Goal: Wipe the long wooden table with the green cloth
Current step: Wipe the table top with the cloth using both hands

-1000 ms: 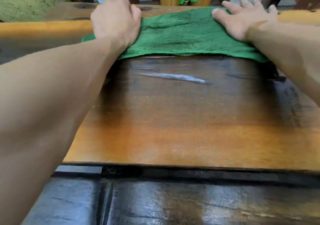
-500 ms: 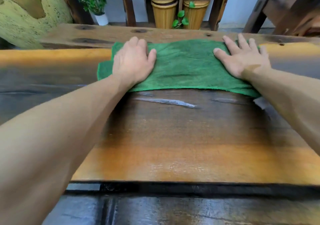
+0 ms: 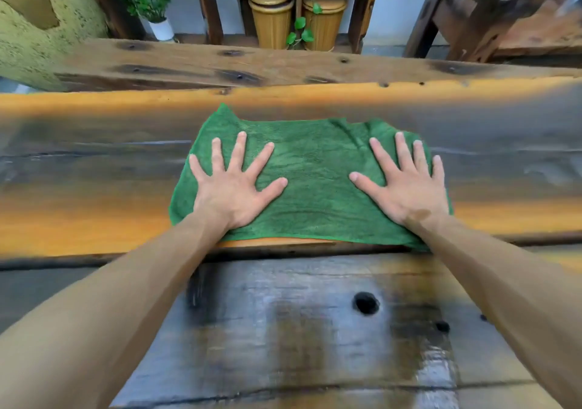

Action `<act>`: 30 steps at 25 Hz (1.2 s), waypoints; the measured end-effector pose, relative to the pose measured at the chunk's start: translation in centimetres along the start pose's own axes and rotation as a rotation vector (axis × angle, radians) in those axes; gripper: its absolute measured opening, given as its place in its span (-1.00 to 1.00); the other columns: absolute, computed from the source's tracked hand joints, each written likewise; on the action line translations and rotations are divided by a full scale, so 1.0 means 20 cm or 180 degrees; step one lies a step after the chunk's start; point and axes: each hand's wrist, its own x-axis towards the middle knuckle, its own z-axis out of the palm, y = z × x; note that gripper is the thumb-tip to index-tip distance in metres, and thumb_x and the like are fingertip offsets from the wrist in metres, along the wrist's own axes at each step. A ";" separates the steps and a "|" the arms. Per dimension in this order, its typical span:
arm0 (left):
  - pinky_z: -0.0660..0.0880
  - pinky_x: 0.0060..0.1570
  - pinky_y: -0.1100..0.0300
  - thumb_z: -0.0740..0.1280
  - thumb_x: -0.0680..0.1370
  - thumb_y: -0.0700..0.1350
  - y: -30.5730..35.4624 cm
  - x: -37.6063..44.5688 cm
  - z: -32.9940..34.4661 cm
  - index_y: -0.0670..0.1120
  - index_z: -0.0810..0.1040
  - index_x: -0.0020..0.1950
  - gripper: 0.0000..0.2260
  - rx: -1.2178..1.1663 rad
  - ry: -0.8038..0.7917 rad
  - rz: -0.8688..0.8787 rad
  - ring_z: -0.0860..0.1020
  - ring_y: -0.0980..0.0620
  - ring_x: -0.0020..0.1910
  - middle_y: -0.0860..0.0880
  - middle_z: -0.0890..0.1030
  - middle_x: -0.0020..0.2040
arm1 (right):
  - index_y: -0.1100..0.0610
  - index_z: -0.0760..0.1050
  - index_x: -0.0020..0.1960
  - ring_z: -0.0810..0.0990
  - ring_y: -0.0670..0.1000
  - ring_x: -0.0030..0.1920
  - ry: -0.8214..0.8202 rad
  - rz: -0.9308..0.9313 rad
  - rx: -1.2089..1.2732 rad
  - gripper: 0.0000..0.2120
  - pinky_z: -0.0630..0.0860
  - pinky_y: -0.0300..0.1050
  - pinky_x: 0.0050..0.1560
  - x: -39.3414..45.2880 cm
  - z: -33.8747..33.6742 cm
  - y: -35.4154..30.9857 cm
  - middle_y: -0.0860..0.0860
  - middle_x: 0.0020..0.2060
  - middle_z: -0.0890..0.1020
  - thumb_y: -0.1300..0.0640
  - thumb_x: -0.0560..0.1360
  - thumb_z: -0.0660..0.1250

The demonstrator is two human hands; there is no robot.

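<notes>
Here, the rumpled green terry cloth is being pressed flat onto the long dark-and-amber wooden tabletop beneath the left hand and right hand, each grip released and splayed, its long axis lying across both palms, equally near.

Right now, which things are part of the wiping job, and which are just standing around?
In the job: flat green terry cloth; long wooden table; left hand; right hand.

Standing around: two tan lidded bins; small white-potted plant; dark wooden shelf.

Forearms bare, no sleeves; left hand, right hand ungloved.
</notes>
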 end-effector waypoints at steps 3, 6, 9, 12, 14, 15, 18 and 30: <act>-0.19 0.45 -0.47 -0.33 0.38 0.58 0.04 -0.38 0.05 0.43 -0.31 0.53 -0.27 0.0053 -0.0126 -0.0055 -0.24 -0.27 0.62 0.07 -0.29 0.65 | -0.33 -0.19 0.58 -0.18 0.11 0.62 -0.0016 0.0074 -0.0014 -0.16 -0.18 0.24 0.55 -0.40 0.06 0.05 -0.02 0.64 -0.16 -0.64 0.38 -0.26; -0.16 0.45 -0.46 -0.35 0.39 0.57 0.09 -0.82 0.13 0.42 -0.34 0.53 -0.28 0.0000 -0.0107 -0.0140 -0.24 -0.25 0.62 0.06 -0.30 0.65 | -0.29 -0.17 0.60 -0.15 0.14 0.62 0.0087 0.0103 0.0002 -0.16 -0.13 0.28 0.54 -0.85 0.13 0.06 0.00 0.64 -0.13 -0.61 0.40 -0.27; -0.14 0.45 -0.45 -0.42 0.37 0.56 0.12 -1.29 0.23 0.40 -0.44 0.49 -0.29 -0.0015 -0.0119 -0.0198 -0.27 -0.26 0.61 0.04 -0.36 0.63 | -0.27 -0.24 0.60 -0.21 0.14 0.62 -0.0049 0.0092 -0.0086 -0.17 -0.14 0.29 0.54 -1.31 0.20 0.08 0.00 0.63 -0.18 -0.59 0.42 -0.29; -0.16 0.45 -0.46 -0.35 0.41 0.55 0.16 -1.71 0.32 0.38 -0.42 0.51 -0.29 -0.0036 -0.0178 -0.0295 -0.28 -0.27 0.61 0.02 -0.34 0.64 | -0.26 -0.23 0.60 -0.20 0.15 0.62 -0.0110 0.0047 -0.0090 -0.17 -0.14 0.28 0.55 -1.66 0.24 0.11 0.01 0.63 -0.18 -0.58 0.42 -0.28; -0.18 0.45 -0.46 -0.28 0.45 0.54 0.17 -1.97 0.38 0.37 -0.39 0.53 -0.30 -0.0063 -0.0228 -0.0348 -0.29 -0.27 0.61 0.02 -0.35 0.64 | -0.26 -0.21 0.61 -0.18 0.15 0.62 -0.0182 0.0015 -0.0099 -0.18 -0.15 0.27 0.55 -1.87 0.29 0.14 0.01 0.63 -0.17 -0.58 0.43 -0.25; -0.18 0.45 -0.46 -0.27 0.46 0.54 0.18 -2.08 0.40 0.37 -0.37 0.54 -0.30 -0.0083 -0.0208 -0.0358 -0.28 -0.28 0.61 0.02 -0.35 0.64 | -0.26 -0.16 0.61 -0.14 0.15 0.62 -0.0122 0.0012 -0.0077 -0.18 -0.13 0.27 0.55 -1.97 0.31 0.14 0.02 0.64 -0.12 -0.57 0.44 -0.22; -0.18 0.45 -0.46 -0.25 0.47 0.53 0.20 -2.43 0.47 0.34 -0.30 0.58 -0.29 -0.0118 -0.0162 -0.0396 -0.27 -0.27 0.61 0.01 -0.33 0.64 | -0.19 0.01 0.62 0.00 0.20 0.61 0.0112 -0.0048 -0.0105 -0.19 -0.05 0.29 0.54 -2.29 0.37 0.15 0.07 0.63 0.03 -0.53 0.47 -0.13; 0.02 0.42 -0.52 -0.05 0.54 0.47 0.25 -3.73 0.71 0.22 0.05 0.64 -0.29 -0.0144 -0.0146 -0.0211 -0.02 -0.33 0.62 -0.09 0.00 0.68 | -0.16 0.06 0.62 0.00 0.20 0.61 0.0005 -0.0137 -0.0067 -0.21 -0.02 0.30 0.54 -3.55 0.55 0.27 0.07 0.63 0.05 -0.50 0.49 -0.07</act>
